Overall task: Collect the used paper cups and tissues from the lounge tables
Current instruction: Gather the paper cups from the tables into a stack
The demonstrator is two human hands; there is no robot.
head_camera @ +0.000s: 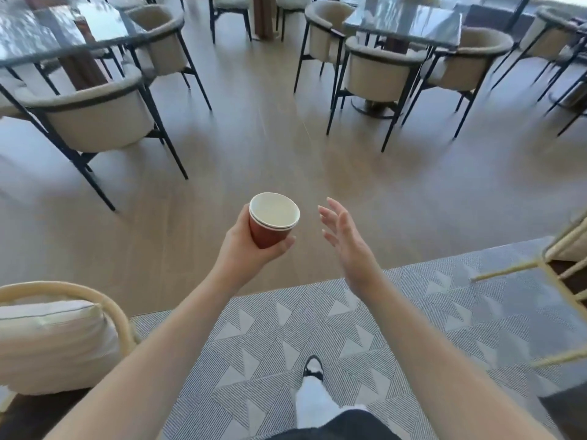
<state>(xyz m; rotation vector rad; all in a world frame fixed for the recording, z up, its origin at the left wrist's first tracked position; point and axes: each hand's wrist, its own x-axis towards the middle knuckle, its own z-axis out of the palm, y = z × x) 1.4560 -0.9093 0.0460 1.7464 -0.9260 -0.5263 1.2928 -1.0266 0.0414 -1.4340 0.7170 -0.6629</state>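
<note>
My left hand (244, 246) grips a stack of red paper cups (270, 222) with white insides, held upright at chest height over the wooden floor. Two rims show, one nested in the other. My right hand (344, 239) hangs just right of the cups, fingers spread, holding nothing and not touching them. No tissues are visible.
Glass-topped tables stand at the far left (47, 30) and far right (403, 20), ringed by beige chairs with black legs (95, 112). Wooden floor runs between them. A patterned grey rug (317, 328) lies underfoot, with a cushioned rattan chair (54, 338) at left and a light frame (552, 274) at right.
</note>
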